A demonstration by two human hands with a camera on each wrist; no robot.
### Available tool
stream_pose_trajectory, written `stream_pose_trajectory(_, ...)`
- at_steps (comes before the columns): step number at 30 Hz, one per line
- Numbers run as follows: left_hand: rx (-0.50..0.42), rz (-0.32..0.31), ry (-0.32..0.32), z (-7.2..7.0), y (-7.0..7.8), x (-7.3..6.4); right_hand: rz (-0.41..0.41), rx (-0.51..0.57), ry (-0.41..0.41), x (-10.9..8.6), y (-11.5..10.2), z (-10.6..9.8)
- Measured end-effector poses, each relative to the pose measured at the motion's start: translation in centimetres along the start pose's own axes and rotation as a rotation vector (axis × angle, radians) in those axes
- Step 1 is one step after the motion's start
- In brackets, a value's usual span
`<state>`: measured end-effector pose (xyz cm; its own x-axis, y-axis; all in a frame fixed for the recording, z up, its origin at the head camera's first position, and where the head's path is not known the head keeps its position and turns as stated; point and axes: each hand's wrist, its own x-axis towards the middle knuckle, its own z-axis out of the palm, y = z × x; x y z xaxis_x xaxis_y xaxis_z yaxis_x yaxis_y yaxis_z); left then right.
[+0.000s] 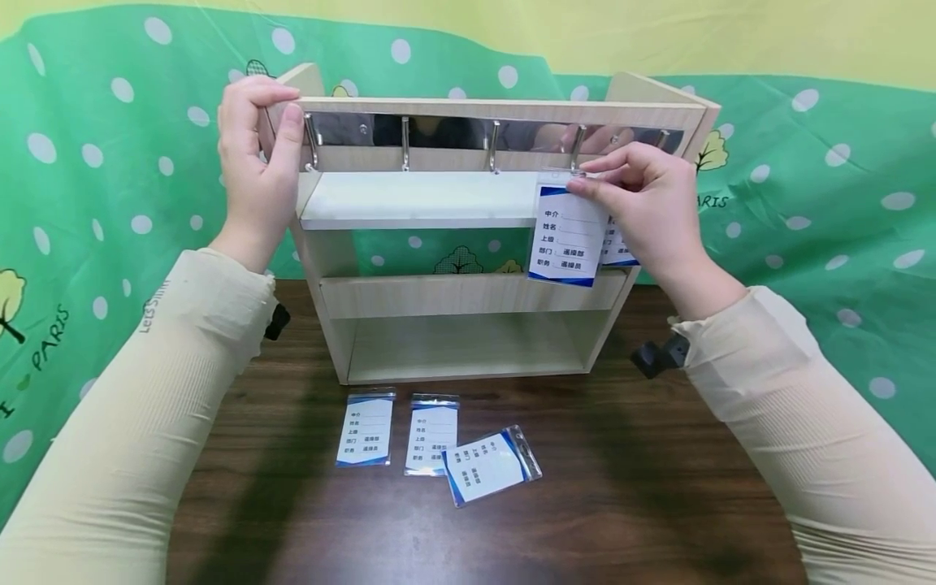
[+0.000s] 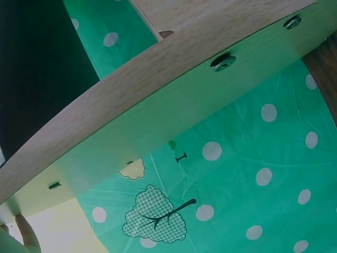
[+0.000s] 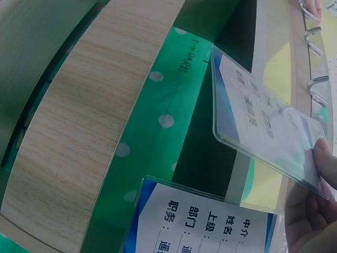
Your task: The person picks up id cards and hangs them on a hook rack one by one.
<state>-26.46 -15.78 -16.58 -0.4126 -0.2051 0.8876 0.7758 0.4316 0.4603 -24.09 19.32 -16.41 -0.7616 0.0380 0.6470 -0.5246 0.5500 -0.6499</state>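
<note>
My right hand (image 1: 651, 203) pinches the top edge of a clear-sleeved ID badge (image 1: 566, 236) just below the fourth hook (image 1: 578, 146) of a metal rail; whether the hook passes through its slot cannot be seen. In the right wrist view that badge (image 3: 258, 113) tilts outward from the thumb. Beside it a second badge (image 3: 200, 221) hangs at the right end, partly hidden by my hand in the head view. My left hand (image 1: 256, 162) grips the upper left corner of the wooden shelf (image 1: 468, 296), thumb in front and fingers over the side panel.
Several hooks line the rail (image 1: 446, 134). On the dark table (image 1: 292, 520) before the shelf lie three more badges: a left one (image 1: 366, 429), a middle one (image 1: 431, 431), and a slanted one (image 1: 486, 467) overlapping the middle one. A green dotted cloth (image 1: 819, 203) hangs behind.
</note>
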Motion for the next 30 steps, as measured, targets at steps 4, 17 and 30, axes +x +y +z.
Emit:
stream_pose_trajectory(4, 0.007, -0.011, -0.001, 0.0, 0.0, 0.0, -0.019, -0.041, 0.002, -0.1, -0.1, 0.1)
stream_pose_trajectory(17, 0.017, -0.010, -0.005, 0.0, -0.2, 0.1, 0.030, -0.049, -0.042, 0.3, -0.2, -0.1)
stream_pose_trajectory(30, 0.024, -0.012, -0.013, 0.0, -0.2, -0.1, -0.092, -0.011, 0.021, -0.4, 1.1, 1.2)
